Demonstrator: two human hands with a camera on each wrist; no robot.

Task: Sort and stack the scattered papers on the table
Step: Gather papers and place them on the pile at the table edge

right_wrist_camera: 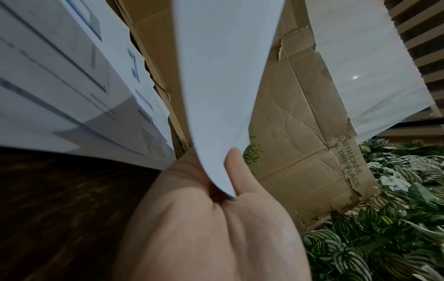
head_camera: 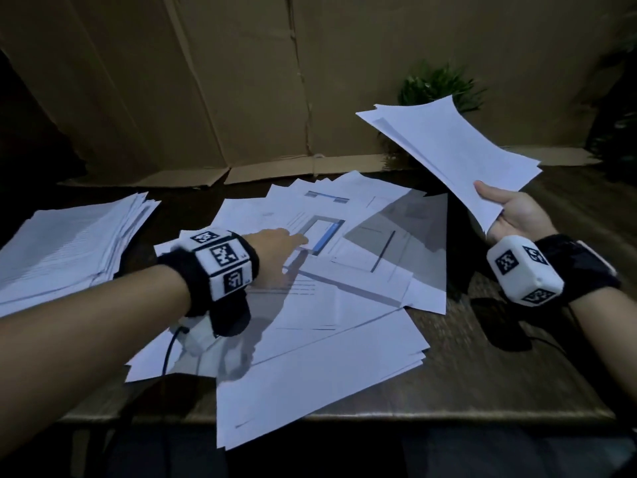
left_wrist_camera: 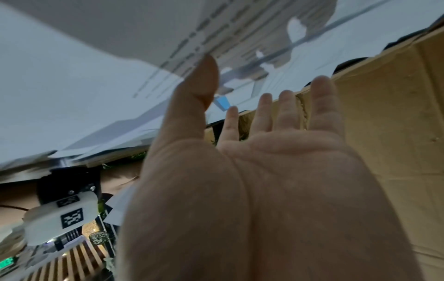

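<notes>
Partway done: stacked pile (head_camera: 69,236) at bench (head_camera: 499,367) left; loose sheets (head_camera: 327,288) remain. Right hand (head_camera: 513,215) pinches sheaf (head_camera: 458,157); left hand (head_camera: 275,243) flat, fingers straight, reaching printed sheet (head_camera: 322,234).

Stacked pile (head_camera: 69,243) left of scattered papers (head_camera: 327,305) on table (head_camera: 499,374).

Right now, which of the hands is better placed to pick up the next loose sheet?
Left hand: open, already over the scattered papers. The right hand grips a raised bundle of sheets.
</notes>
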